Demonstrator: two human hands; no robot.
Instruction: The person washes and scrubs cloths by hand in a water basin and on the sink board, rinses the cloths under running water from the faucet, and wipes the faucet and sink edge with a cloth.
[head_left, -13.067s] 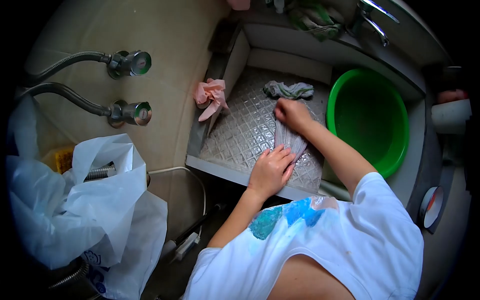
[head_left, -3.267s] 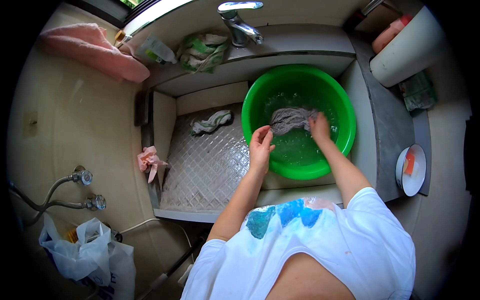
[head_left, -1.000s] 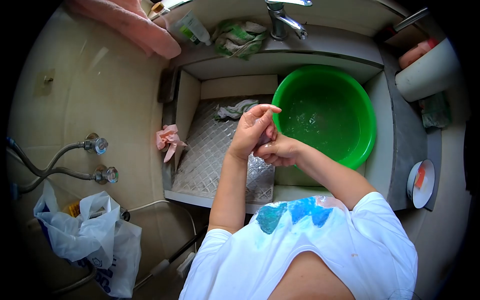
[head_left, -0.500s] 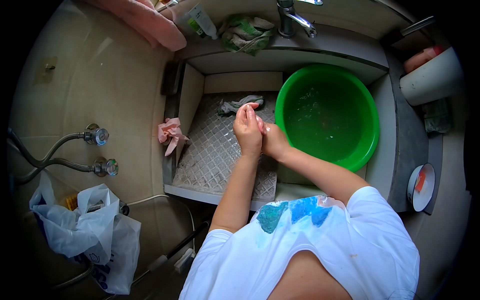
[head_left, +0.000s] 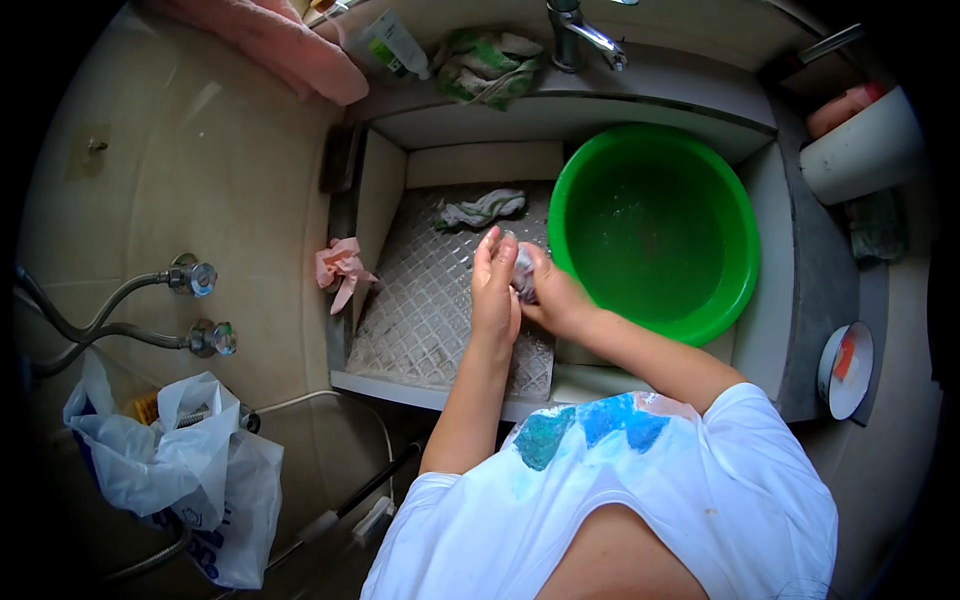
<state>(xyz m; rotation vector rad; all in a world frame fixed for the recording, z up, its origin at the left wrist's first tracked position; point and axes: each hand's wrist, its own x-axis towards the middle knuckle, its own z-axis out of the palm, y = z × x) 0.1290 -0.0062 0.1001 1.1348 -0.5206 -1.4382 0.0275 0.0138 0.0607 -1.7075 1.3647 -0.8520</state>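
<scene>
A small bunched grey cloth (head_left: 524, 275) is between my two hands, over the ridged washboard floor (head_left: 420, 300) of the sink. My right hand (head_left: 560, 297) is closed round it. My left hand (head_left: 494, 290) lies against the cloth's left side, fingers stretched out and pointing up and away from me. Just beyond the hands, a twisted white and green cloth (head_left: 482, 209) rests on the ridged surface. To the right stands a green basin (head_left: 655, 235) with water in it.
A chrome faucet (head_left: 585, 38) and a green and white rag (head_left: 488, 68) are at the back ledge. Pink gloves (head_left: 342, 272) hang on the left rim. A white bowl (head_left: 845, 370) sits at right; plastic bags (head_left: 190, 460) hang at lower left.
The grey cloth was in the basin earlier and is now bunched between my hands, left of it. Since half a second ago, my hands have come slightly nearer and the cloth shows more.
</scene>
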